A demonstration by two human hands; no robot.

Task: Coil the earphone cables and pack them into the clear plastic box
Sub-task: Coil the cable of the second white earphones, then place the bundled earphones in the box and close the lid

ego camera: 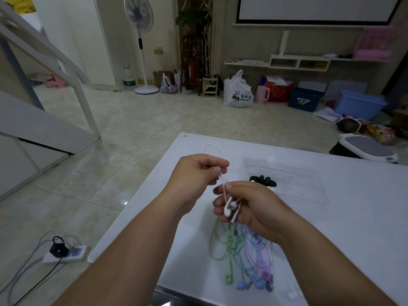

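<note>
so, mid-coil here; the left hand in the middle of the frame pinches a bunch of strands of the pale pink earphone cable between thumb and fingers, with the loop sticking out above it toward the top of the frame; the right hand, just below and right of it, is curled round the same cable's lower end, with the 2 earbuds tucked in its fingers. the cable's long axis runs top to bottom between the 2 hands, which nearly touch. the clear plastic box sits on the white table right of centre, just beyond the right hand, so i'd guess that's the nearer hand for the drop; a black earphone bundle looks to be in it already. the rest of the coloured earphones lie in a pile under the right wrist, lower centre
</note>
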